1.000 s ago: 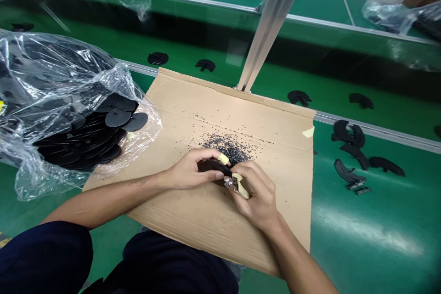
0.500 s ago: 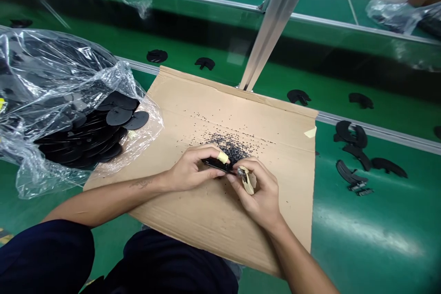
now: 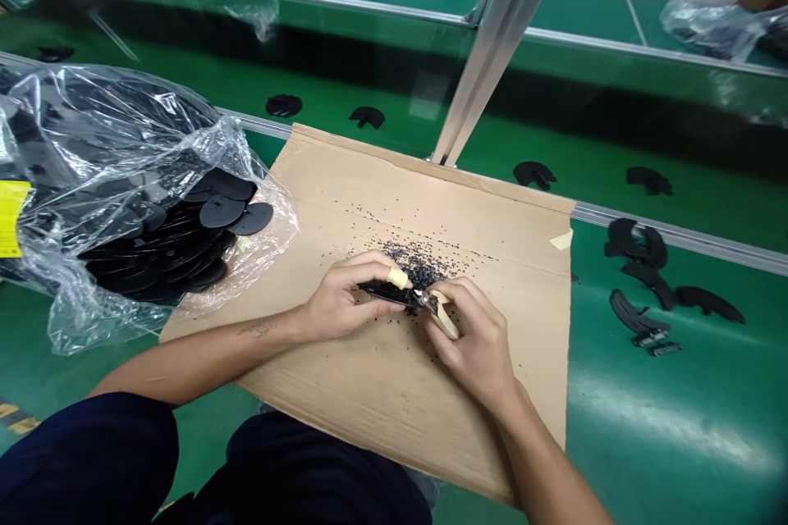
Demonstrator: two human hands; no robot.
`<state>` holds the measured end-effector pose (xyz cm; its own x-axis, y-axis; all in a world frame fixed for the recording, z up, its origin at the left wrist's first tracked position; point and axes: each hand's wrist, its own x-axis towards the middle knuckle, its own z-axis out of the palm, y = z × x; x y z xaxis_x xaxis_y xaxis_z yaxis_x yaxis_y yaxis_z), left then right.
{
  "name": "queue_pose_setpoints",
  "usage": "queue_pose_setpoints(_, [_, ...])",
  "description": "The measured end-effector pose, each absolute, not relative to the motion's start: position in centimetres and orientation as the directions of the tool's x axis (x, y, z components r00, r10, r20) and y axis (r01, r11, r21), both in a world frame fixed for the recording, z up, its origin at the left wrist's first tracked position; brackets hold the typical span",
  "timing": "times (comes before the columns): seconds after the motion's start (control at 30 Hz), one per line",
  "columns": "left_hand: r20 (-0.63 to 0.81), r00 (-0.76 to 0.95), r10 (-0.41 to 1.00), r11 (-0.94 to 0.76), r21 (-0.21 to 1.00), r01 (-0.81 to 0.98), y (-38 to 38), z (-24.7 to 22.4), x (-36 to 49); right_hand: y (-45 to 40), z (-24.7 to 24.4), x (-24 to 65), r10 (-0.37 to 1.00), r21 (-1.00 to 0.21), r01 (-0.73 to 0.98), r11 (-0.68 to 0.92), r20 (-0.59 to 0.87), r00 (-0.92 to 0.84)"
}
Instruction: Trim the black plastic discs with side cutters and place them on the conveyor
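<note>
The left hand (image 3: pixel 350 299) had turned a black plastic piece (image 3: pixel 385 292) level, fingers clamped on it; at its three o'clock, the right hand (image 3: pixel 477 344) clamped cream-handled nippers (image 3: pixel 444 314) touching its end.

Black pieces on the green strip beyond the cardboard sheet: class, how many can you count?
5 black pieces: one far left, two left of the aluminium upright, two right of it. The plastic bag may hide more.
</note>
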<state>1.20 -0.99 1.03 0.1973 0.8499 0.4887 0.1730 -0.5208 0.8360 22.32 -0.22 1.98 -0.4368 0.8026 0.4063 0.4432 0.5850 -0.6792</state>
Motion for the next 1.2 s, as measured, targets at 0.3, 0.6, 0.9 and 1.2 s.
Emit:
queue_pose_setpoints(0.3, [0.529, 0.233, 0.816, -0.568, 0.810, 0.148, -0.9, 0.9, 1.0, 0.0, 1.5, 22.8, 0.730, -0.506, 0.525, 0.684, 0.491, -0.477])
queue_pose_setpoints(0.6, [0.531, 0.261, 0.806, -0.576, 0.805, 0.141, -0.8, 1.0, 0.9, 0.0, 1.7, 23.1, 0.713, -0.430, 0.574, 0.696, 0.502, -0.489])
queue_pose_setpoints(0.9, [0.531, 0.269, 0.803, -0.577, 0.806, 0.132, -0.8, 1.0, 1.0, 0.0, 2.1, 23.6, 0.675, -0.308, 0.621, 0.721, 0.514, -0.529])
queue_pose_setpoints(1.2, [0.553, 0.261, 0.791, -0.602, 0.778, 0.177, -0.6, 1.3, 1.0, -0.3, 1.8, 23.3, 0.748, -0.468, 0.587, 0.660, 0.482, -0.457])
